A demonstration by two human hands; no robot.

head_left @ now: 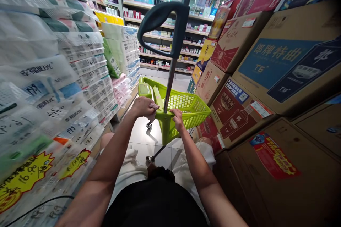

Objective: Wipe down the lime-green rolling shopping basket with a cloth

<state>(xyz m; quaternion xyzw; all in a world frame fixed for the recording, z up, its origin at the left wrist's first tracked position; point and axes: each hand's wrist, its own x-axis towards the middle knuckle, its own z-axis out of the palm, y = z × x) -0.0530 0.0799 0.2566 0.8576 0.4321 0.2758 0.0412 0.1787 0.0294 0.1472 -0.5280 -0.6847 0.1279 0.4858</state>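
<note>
In front of my body stands a lime-green shopping trolley [186, 108] with perforated basket walls. A metal pole rises from its near rim to a dark grey loop handle [177, 28]. My left hand [142, 107] is closed at the basket's near left corner, with a crumpled pinkish cloth [152, 111] in its grip. To the right of the pole, my right hand [177, 117] has its fingers curled over the near rim. A hard green part [145, 89] of the trolley sticks up beyond my left hand. Some finger surfaces are hidden.
Plastic-wrapped paper packs [80, 64] are stacked high along the left. Cardboard cartons [287, 53] form a wall close on the right. Shelves of small boxed goods [162, 39] cross the far end, beyond the tiled floor [157, 73]. Trolley wheels [149, 125] show below the basket.
</note>
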